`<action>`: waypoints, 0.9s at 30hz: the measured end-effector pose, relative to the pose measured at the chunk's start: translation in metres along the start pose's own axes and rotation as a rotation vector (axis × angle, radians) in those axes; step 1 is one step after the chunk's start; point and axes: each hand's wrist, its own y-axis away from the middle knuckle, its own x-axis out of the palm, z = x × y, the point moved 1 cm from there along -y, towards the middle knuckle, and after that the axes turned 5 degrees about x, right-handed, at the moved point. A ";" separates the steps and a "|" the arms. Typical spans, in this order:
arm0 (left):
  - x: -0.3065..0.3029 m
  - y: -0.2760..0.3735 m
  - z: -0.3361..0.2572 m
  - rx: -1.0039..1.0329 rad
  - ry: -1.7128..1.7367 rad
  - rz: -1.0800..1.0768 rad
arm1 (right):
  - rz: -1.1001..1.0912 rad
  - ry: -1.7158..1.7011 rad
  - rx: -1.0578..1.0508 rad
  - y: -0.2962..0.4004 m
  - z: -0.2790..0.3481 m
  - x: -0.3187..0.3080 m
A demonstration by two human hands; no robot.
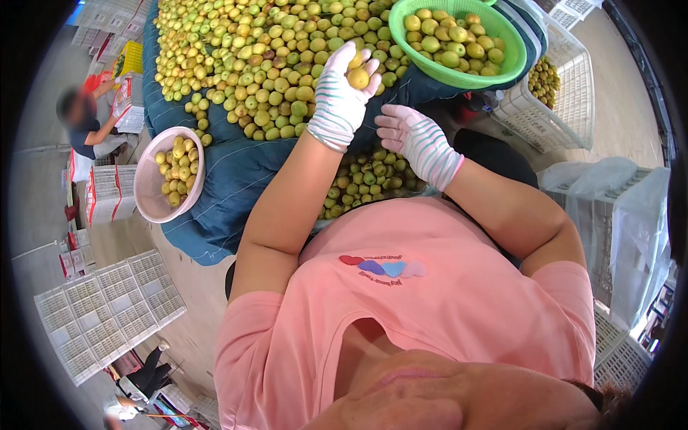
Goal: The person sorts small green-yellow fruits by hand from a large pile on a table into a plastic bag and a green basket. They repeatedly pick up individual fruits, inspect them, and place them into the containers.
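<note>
My left hand (pixel 346 80), in a white knitted glove with green and pink stripes, is turned palm up over the heap. Its fingers curl around at least two round yellow-green fruits (pixel 358 78), probably jujubes. Lower and to the right, my right hand (pixel 400 129), in a matching glove, holds nothing, its fingers slightly bent and apart. A large heap of green and yellow fruits (pixel 279 86) lies on a blue quilted cloth (pixel 231 172). More fruits (pixel 371 174) lie below my hands, near my lap, partly hidden by my arms.
A green plastic basket (pixel 516 59) of fruits stands at upper right, a pink basket (pixel 141 177) of fruits at left. White plastic crates (pixel 578 97) stand at right, more crates (pixel 110 312) at lower left. A person (pixel 88 118) sits at far left; another (pixel 121 406) is at lower left.
</note>
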 end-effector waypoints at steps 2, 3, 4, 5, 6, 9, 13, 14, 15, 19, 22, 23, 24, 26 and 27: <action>-0.020 -0.004 -0.004 0.011 -0.088 -0.110 | 0.027 0.012 0.018 0.004 -0.001 -0.002; -0.032 -0.007 -0.009 0.009 -0.123 -0.136 | 0.028 0.014 0.032 0.007 0.000 -0.002; -0.043 -0.011 -0.016 0.026 -0.164 -0.164 | 0.030 0.013 0.046 0.008 0.001 -0.002; -0.051 -0.015 -0.024 0.080 -0.234 -0.231 | 0.031 0.011 0.060 0.010 0.001 -0.001; -0.070 -0.024 -0.035 0.146 -0.275 -0.170 | 0.038 -0.002 0.073 0.014 0.002 0.001; -0.112 -0.051 -0.073 0.401 -0.578 -0.252 | 0.101 -0.011 0.099 0.023 0.002 0.010; -0.127 -0.107 -0.106 0.433 -1.219 -0.118 | 0.110 0.026 0.110 0.023 0.002 0.017; -0.126 -0.123 -0.106 0.529 -1.425 -0.034 | 0.093 0.022 0.126 0.022 0.002 0.019; -0.125 -0.134 -0.105 0.624 -1.631 0.055 | 0.095 0.025 0.131 0.021 0.002 0.022; -0.080 -0.162 -0.089 0.225 -2.059 -0.062 | 0.168 0.021 0.103 0.017 0.001 0.021; -0.057 -0.170 -0.086 -0.008 -2.127 -0.058 | 0.215 -0.026 0.117 0.020 0.003 0.023; -0.051 -0.168 -0.087 -0.069 -2.178 -0.013 | 0.203 -0.015 0.129 0.017 0.002 0.023; -0.055 -0.169 -0.084 -0.012 -2.228 0.050 | 0.189 -0.002 0.137 0.013 0.000 0.021; -0.064 -0.169 -0.083 0.021 -2.207 0.073 | 0.199 0.014 0.155 0.012 0.000 0.025; -0.059 -0.161 -0.083 0.029 -2.160 0.090 | 0.210 0.010 0.155 0.013 0.004 0.026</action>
